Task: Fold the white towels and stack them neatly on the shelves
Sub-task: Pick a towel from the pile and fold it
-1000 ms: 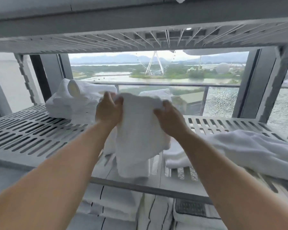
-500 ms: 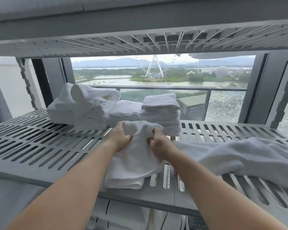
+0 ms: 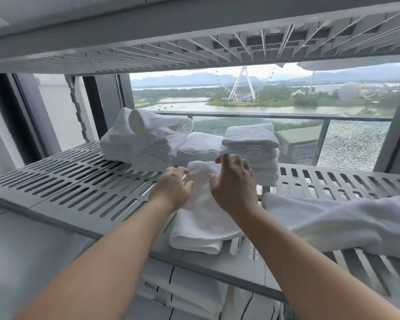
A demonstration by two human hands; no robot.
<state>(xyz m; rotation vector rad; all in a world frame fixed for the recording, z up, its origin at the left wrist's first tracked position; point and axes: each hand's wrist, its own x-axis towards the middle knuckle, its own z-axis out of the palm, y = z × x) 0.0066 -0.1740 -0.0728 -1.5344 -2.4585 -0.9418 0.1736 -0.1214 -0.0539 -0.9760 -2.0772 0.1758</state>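
Slatted shelf (image 3: 79,188) | left hand (image 3: 173,188), right hand (image 3: 234,183): fingers loose on folded towel (image 3: 201,220) | stacks (image 3: 252,144) behind, unfolded towel (image 3: 344,218) right

Two forearms enter the frame, one from the lower left and one from the lower right. Both are bare from the frame edge up to the wrist. The left hand (image 3: 172,188) and the right hand (image 3: 234,184) are bare, with all skin surfaces uncovered.

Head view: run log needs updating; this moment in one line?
folded towel: on slatted shelf | left hand: open, at edge | right hand: open, over it | towel stacks: behind | loose towel: right
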